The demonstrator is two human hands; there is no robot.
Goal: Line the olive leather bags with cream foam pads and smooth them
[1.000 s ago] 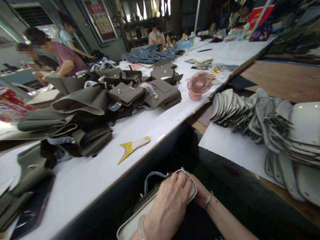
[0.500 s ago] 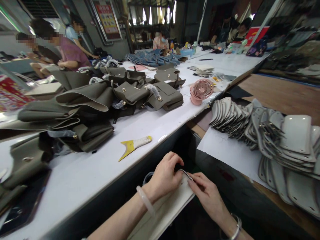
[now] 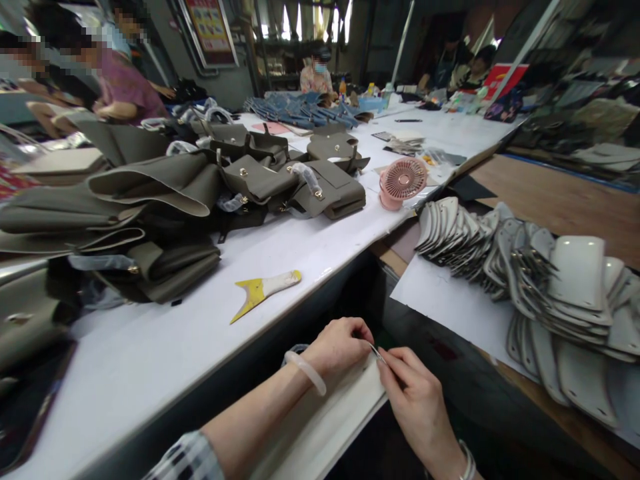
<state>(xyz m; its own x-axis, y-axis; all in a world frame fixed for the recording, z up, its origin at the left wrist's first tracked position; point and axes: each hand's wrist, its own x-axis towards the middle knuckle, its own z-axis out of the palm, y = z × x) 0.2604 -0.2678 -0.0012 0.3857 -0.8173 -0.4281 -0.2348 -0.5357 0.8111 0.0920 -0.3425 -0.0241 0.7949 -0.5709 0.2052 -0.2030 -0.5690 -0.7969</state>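
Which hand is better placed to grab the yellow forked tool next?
Left, I'd say. The left hand is nearer the yellow forked tool; the right hand is farther off. Both are at the pale piece's edge.

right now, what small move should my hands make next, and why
Probably slide the right hand a short way down the near edge of the pale piece, with the left hand steadying its far end. Both hands' fingertips are close together at that end, while the edge nearer you has no fingers on it.
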